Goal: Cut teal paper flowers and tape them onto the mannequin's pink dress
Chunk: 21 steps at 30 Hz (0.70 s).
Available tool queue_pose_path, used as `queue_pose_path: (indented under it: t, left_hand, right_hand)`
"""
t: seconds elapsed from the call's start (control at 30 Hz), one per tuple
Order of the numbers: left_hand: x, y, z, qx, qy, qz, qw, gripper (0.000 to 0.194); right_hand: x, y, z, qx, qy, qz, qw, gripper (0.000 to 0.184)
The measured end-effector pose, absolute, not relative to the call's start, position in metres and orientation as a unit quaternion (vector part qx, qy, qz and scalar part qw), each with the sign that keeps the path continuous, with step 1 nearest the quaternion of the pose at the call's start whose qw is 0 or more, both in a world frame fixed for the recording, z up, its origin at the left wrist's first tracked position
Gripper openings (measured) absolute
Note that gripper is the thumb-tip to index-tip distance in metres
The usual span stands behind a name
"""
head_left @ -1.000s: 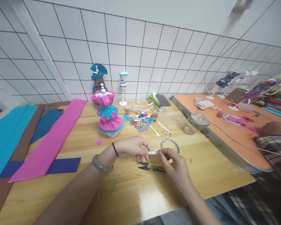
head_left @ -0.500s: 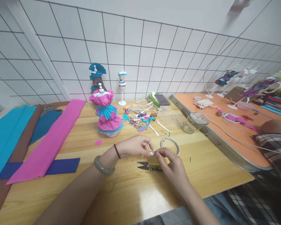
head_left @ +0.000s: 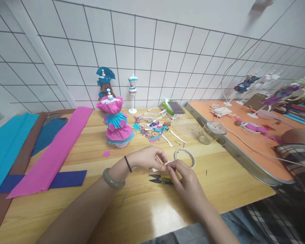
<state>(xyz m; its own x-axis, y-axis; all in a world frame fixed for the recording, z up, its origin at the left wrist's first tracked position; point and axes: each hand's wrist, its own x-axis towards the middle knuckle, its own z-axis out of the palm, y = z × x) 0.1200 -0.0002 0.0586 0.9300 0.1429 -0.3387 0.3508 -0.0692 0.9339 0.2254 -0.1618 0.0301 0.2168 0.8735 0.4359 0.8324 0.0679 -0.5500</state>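
Note:
Over the middle of the wooden table, my left hand (head_left: 150,158) and my right hand (head_left: 183,175) meet with fingers pinched. Between them is a short white strip (head_left: 155,169), perhaps double-sided tape, mostly hidden by the fingers. Under my right hand lie yellow-handled thread snips (head_left: 159,180), blades pointing left. A roll of tape (head_left: 185,158) rests flat just behind my right hand. Farther back on the left stands a small dress form in a pink and blue crepe paper dress (head_left: 118,122). A pink paper flower (head_left: 106,154) lies in front of it.
Crepe paper sheets (head_left: 58,152) overlap at the left. Paper scraps (head_left: 152,128) and white strips (head_left: 178,137) lie at the back, near a clear container (head_left: 212,131). At the right, an orange-topped table (head_left: 254,142) adjoins; another person's plaid sleeve (head_left: 295,159) is beside it.
The fingers of both hands have shifted slightly on the white strip, and more of it shows below my left fingers. The other things look unmoved.

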Motion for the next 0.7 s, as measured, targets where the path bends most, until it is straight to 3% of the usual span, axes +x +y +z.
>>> queue_pose_path:
  t: [0.3,0.5,0.7]
  left_hand:
    - [0.118,0.000,0.061,0.752,0.204,-0.116,0.617,0.025]
    - [0.120,-0.003,0.057,0.709,0.164,-0.111,0.677,0.023]
    - [0.121,-0.003,0.050,0.690,0.122,-0.118,0.703,0.035]
  right_hand:
    - [0.224,-0.162,0.031,-0.675,-0.644,0.023,0.359,0.015]
    - [0.227,-0.163,0.029,-0.682,-0.637,0.031,0.357,0.016]
    - [0.233,-0.164,0.029,-0.688,-0.626,0.005,0.368,0.015]
